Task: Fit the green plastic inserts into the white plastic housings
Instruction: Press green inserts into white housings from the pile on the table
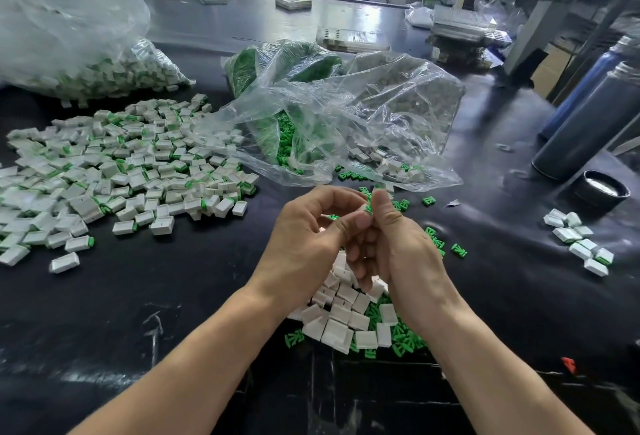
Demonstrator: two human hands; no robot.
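Head view: my left hand [311, 226] and right hand [388, 240] pinch one green insert [368, 207] together; it looks tiny, light, stiff, so I'd hold its edges.

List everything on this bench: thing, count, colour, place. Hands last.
Assembled housings pile: too many to count, white with green, left of table.
Loose housings: a heap, white, under the hands.
Loose inserts: many, green, among that heap and beyond it.
Small housing group: about ten, white, right.
Open bag: one, clear, centre, holding green and white parts.
Full bag: one, clear, far left.
Bottles: two, dark, right.
Cap: one, black, right.
Left hand: pinches a part.
Right hand: pinches a green insert.
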